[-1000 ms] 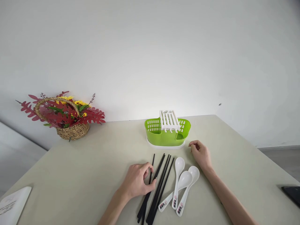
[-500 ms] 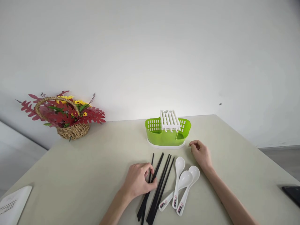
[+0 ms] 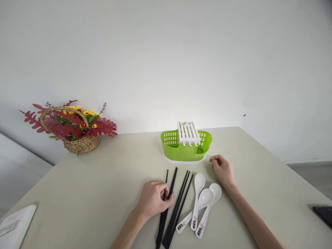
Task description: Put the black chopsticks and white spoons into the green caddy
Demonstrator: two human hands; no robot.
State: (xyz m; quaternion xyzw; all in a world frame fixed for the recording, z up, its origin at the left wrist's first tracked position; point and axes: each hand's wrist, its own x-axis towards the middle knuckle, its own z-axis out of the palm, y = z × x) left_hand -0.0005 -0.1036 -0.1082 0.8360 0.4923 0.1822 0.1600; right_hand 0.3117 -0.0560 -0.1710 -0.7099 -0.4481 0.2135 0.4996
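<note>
My left hand has its thumb and fingers closed around a few black chopsticks lying on the table. More black chopsticks lie just to the right of it, slanting away from me. Three white spoons with printed handles overlap beside them. My right hand rests on the table beyond the spoons, its fingers curled with nothing visible in them. Close to its fingertips stands a green cutlery basket, with a white slatted rack across its middle and a white tray beneath.
A wicker basket of red leaves and yellow flowers stands at the back left by the wall. A white flat object with dark lines lies at the left edge. A dark flat object lies at the right edge.
My left hand has drawn the chopsticks it holds closer together, and their far tips have shifted slightly left. My right hand has stayed in place.
</note>
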